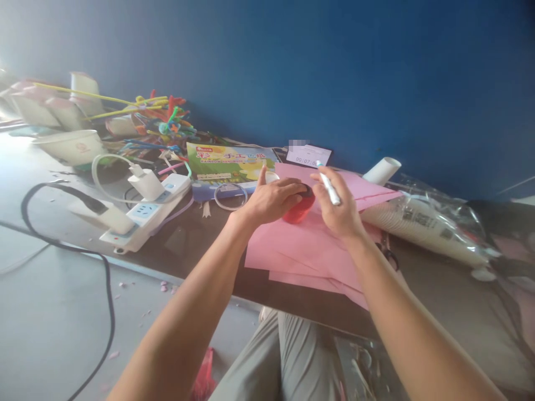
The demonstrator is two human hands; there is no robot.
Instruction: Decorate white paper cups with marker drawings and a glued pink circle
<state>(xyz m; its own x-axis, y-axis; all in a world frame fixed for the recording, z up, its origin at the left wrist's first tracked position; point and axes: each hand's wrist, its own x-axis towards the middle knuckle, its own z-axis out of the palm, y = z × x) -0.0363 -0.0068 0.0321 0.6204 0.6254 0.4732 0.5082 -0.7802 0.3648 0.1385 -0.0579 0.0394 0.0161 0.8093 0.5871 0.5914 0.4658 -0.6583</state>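
My left hand (273, 197) rests over a round red object (299, 209) with a dark top, its fingers laid on that top and its thumb raised. The red object stands on pink paper sheets (288, 250). Just to the right, my right hand (337, 203) holds a white marker (330, 185) between its fingers, slanting down to the right above the paper.
A power strip (167, 192) with plugs and cables lies left. Behind are a colourful paper pack (229, 162), a phone showing a timer (308, 156) and pipe cleaners (167, 120). A wrapped stack of cups (422, 225) and a white roll (382, 170) lie right.
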